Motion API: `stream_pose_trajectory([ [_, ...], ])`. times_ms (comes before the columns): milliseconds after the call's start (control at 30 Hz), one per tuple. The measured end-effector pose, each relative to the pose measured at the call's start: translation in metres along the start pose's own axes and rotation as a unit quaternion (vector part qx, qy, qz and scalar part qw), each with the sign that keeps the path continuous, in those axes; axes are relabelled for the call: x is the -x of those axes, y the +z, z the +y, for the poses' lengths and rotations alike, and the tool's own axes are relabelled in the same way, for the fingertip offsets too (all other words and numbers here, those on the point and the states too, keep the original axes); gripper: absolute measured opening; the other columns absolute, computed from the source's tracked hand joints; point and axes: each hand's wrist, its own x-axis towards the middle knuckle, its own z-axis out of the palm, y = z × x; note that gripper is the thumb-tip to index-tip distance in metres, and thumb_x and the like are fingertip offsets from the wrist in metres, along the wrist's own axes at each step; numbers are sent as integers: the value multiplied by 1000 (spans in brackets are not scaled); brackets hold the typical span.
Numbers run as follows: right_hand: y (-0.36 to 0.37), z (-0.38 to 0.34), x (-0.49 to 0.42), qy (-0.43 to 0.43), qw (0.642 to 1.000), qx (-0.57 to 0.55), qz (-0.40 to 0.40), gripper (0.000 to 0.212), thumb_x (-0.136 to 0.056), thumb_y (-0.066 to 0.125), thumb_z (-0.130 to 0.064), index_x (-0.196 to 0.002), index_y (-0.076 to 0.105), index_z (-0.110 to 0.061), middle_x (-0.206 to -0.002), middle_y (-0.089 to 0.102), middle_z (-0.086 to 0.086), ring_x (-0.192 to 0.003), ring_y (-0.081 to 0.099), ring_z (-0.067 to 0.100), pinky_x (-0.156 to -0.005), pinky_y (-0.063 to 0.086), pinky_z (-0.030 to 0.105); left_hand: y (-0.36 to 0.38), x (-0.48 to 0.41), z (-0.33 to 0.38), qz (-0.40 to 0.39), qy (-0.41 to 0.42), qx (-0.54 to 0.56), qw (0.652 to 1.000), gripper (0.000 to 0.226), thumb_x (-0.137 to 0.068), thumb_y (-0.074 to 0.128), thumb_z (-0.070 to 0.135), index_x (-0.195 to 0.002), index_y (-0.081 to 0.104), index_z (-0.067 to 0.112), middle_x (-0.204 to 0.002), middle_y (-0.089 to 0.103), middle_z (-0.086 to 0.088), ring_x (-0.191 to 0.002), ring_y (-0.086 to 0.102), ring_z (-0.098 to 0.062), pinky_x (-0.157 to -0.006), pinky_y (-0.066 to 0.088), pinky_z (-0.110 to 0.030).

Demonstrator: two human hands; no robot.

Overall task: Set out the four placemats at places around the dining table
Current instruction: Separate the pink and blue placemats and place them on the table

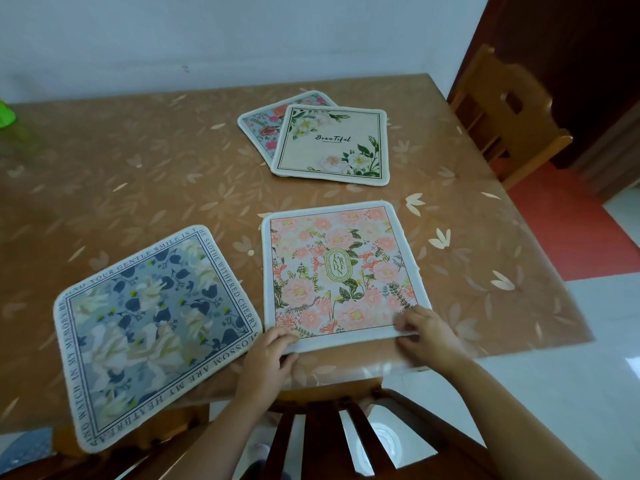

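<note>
A pink floral placemat (339, 271) lies flat near the table's front edge. My left hand (268, 353) pinches its near left corner and my right hand (427, 332) pinches its near right corner. To its left a blue and white floral placemat (152, 327) lies skewed, its near corner hanging over the table edge. Farther back in the middle a cream placemat (332, 147) printed "Beautiful" lies partly on top of a light blue placemat with pink flowers (266, 123).
The table (121, 174) has a brown leaf-patterned cover. A dark wooden chair back (329, 431) stands right below my hands. A light wooden chair (509, 112) stands at the far right corner. A green object (6, 114) shows at the left edge.
</note>
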Motion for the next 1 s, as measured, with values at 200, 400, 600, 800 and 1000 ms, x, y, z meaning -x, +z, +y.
stream_pose_trajectory([
  [200, 4, -4, 2, 2, 1000, -1, 20, 7, -75, 66, -11, -80, 62, -8, -92, 61, 8, -89, 54, 26, -77, 46, 35, -1, -1, 1, -15, 9, -26, 1000, 20, -66, 77, 0, -82, 68, 8, -86, 62, -4, -81, 57, -18, -73, 43, -25],
  [400, 4, -3, 4, 2, 999, -11, 33, 5, -75, 66, -9, -76, 61, -10, -87, 59, 5, -83, 52, 23, -70, 40, 29, 1, 0, 0, -13, 10, -26, 1000, 19, -65, 78, -1, -75, 66, 9, -80, 61, -3, -75, 56, -18, -74, 36, -20],
  [600, 6, -5, 5, 24, 998, -5, 55, 15, -76, 67, -12, -88, 61, -4, -90, 59, 8, -80, 49, 19, -70, 38, 27, 2, 1, -1, -3, 14, -17, 1000, 19, -64, 78, -1, -74, 66, 9, -79, 61, -4, -74, 56, -17, -72, 39, -21],
  [800, 2, -17, 3, 2, 999, 14, 44, 28, -81, 64, -19, -104, 58, -4, -106, 58, 10, -99, 52, 27, -83, 43, 35, -15, 2, 2, 1, 30, -32, 999, 20, -63, 80, 3, -77, 66, 9, -81, 61, -4, -76, 58, -19, -68, 48, -29],
  [1000, 5, -62, -8, -97, 994, 2, 51, 16, -80, 64, -17, -95, 63, -11, -102, 59, 6, -99, 51, 24, -85, 39, 33, -57, -6, -1, 52, 47, -66, 995, 23, -62, 81, 4, -78, 66, 8, -80, 61, -6, -73, 59, -21, -66, 47, -27],
])
